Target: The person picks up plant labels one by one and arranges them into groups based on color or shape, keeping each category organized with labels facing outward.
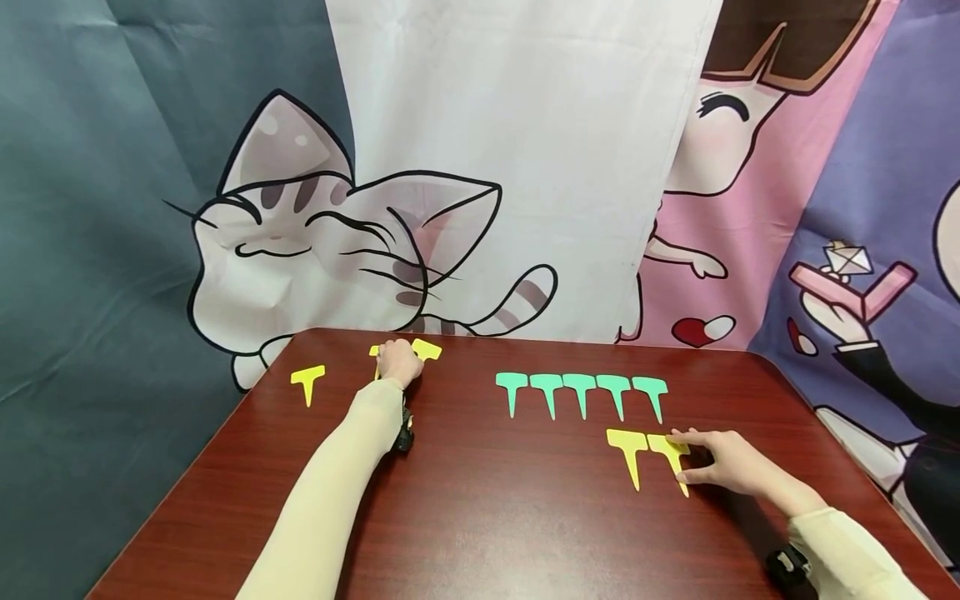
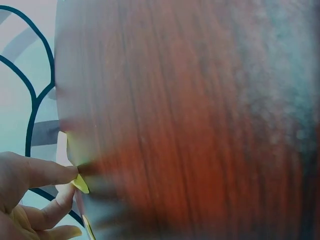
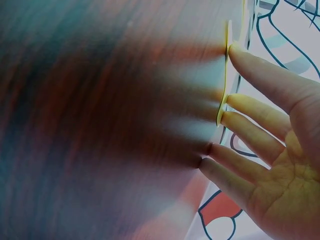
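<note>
At the far left part of the table, my left hand [image 1: 400,362] pinches a yellow T-shaped plant label [image 1: 428,349] between thumb and index finger, seen close up in the left wrist view [image 2: 81,184]. Another yellow label [image 1: 374,351] shows partly behind that hand. Farther left lies a single yellow label [image 1: 307,380]. On the right, my right hand [image 1: 731,462] touches a yellow label [image 1: 667,447] with nearly straight, spread fingers; the right wrist view shows its fingertips [image 3: 230,98] at the label's edge. Beside it lies one more yellow label [image 1: 628,444].
Several green T-shaped labels [image 1: 580,385] lie in a row behind the right-hand yellow pair. The reddish-brown table [image 1: 480,517] ends at a printed cloth backdrop [image 1: 540,167] with a cartoon cat. Both wrists carry dark straps.
</note>
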{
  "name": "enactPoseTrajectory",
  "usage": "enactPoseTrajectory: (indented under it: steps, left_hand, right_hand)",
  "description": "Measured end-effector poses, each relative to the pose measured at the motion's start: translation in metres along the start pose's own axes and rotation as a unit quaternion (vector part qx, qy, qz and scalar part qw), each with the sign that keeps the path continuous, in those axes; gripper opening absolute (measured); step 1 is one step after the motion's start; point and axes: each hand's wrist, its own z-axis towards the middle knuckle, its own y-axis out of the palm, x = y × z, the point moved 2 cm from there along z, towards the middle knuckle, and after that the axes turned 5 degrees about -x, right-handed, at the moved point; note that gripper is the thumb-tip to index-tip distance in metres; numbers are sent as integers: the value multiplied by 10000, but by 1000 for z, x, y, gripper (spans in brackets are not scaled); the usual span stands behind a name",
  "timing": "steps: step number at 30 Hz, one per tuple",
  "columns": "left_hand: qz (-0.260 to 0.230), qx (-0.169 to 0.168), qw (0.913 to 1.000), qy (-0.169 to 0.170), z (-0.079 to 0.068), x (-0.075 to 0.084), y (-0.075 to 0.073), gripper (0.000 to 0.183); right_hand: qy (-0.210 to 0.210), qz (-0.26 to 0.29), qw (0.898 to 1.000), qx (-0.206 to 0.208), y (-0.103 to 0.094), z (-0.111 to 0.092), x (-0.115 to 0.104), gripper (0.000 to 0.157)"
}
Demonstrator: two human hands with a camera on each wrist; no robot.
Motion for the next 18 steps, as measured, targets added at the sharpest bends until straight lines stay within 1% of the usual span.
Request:
enactPoseTrajectory:
  steps: [12, 18]
  left_hand:
    - [55, 150, 9998, 153, -4, 2, -6, 27]
    - [276, 165, 9992, 245, -6, 2, -5, 34]
  right_hand:
    - [24, -17, 10000, 4, 0, 0, 0, 65]
    - [28, 57, 10000, -59, 0, 0, -1, 64]
